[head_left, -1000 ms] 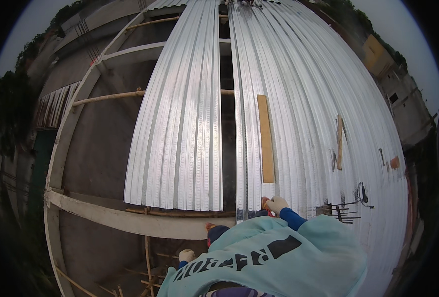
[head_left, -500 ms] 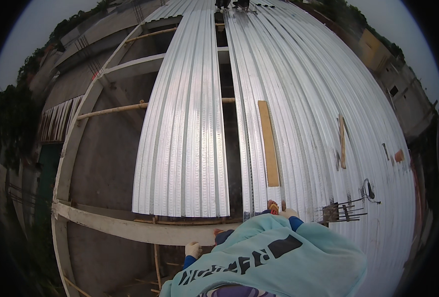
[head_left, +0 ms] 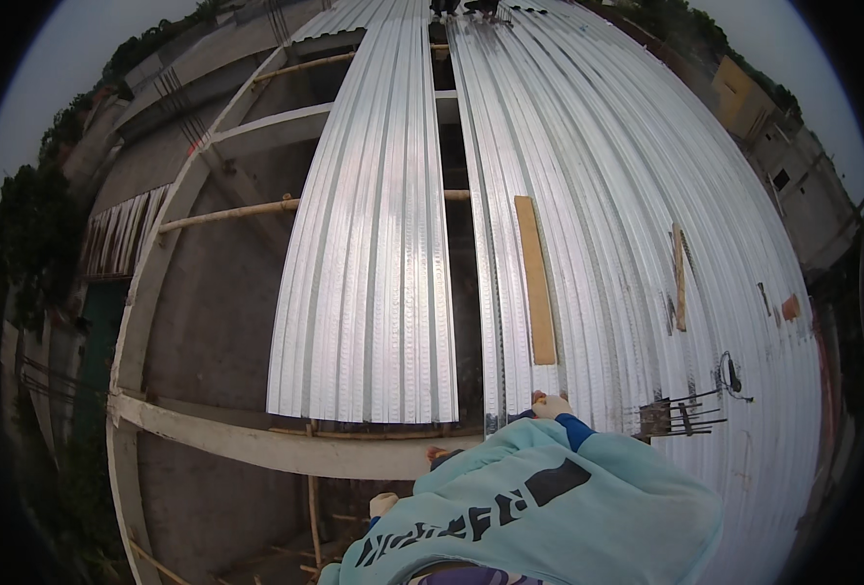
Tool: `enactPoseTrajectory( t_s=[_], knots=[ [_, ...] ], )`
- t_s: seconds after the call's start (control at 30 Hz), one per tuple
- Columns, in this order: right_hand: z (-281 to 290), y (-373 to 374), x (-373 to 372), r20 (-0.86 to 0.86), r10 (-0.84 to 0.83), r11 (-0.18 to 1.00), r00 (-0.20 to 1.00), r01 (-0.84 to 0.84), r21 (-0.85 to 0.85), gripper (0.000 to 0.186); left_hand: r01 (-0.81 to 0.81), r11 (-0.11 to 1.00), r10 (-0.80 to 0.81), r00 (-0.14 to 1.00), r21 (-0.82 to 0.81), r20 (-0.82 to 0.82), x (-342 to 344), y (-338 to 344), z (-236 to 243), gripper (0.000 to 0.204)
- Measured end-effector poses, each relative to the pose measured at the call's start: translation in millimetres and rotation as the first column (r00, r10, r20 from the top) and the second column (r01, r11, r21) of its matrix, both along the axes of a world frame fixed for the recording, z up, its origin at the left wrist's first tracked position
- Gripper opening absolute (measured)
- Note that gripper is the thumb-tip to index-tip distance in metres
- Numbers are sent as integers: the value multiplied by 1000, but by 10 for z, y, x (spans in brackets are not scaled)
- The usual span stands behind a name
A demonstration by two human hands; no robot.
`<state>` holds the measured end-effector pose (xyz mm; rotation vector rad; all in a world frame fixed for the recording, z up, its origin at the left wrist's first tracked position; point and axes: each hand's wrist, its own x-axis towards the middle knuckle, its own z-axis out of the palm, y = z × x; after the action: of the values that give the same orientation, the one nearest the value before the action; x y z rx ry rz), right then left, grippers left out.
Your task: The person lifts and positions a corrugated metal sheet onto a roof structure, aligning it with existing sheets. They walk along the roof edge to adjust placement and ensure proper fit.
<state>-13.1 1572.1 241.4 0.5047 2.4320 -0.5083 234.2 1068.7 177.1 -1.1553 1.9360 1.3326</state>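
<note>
My right hand (head_left: 550, 406), in a pale glove with a blue cuff, is low over the near end of the corrugated metal decking (head_left: 598, 273), in front of my foot. Its fingers are too small to read, and I see nothing clearly held. My left hand (head_left: 383, 504), also in a pale glove, shows only in part beside my light-green shirt, near the concrete beam (head_left: 295, 450); its fingers are hidden. Left of the decking lies a separate long metal sheet (head_left: 364, 292), with a dark narrow gap between the two. A wooden plank (head_left: 536, 283) rests on the decking beyond my right hand.
Open bays drop away left of the sheet, crossed by a bamboo pole (head_left: 227, 214) and concrete beams. Rebar stubs (head_left: 686, 416) stick up at the right, near a dark cable loop (head_left: 732, 375). A thin wood strip (head_left: 680, 278) lies farther out. People crouch at the far end (head_left: 478, 8).
My right hand has moved left and slightly forward, now covering much of my foot. The left hand has dropped further behind my shirt. The view has shifted slightly; the sheet and plank stay put.
</note>
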Motion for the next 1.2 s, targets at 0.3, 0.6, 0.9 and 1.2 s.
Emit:
enactPoseTrajectory(
  t_s=[0.3,0.6,0.9,1.2],
  knots=[
    [561,-98,-45,125,76,997,989,-78,14,49,553,757,-650,577,-349,-495,143,-54,-514,24],
    [375,84,120,113,-160,987,981,163,-14,61,273,958,-256,954,93,-155,-206,-9,-174,23],
    [-207,89,1071,-128,-535,844,835,533,-54,43,351,926,-354,935,141,2,-515,-223,254,25],
    [-248,14,1607,84,-669,740,739,672,-23,53,205,965,-212,977,161,23,-1190,-70,794,27]
  ],
)
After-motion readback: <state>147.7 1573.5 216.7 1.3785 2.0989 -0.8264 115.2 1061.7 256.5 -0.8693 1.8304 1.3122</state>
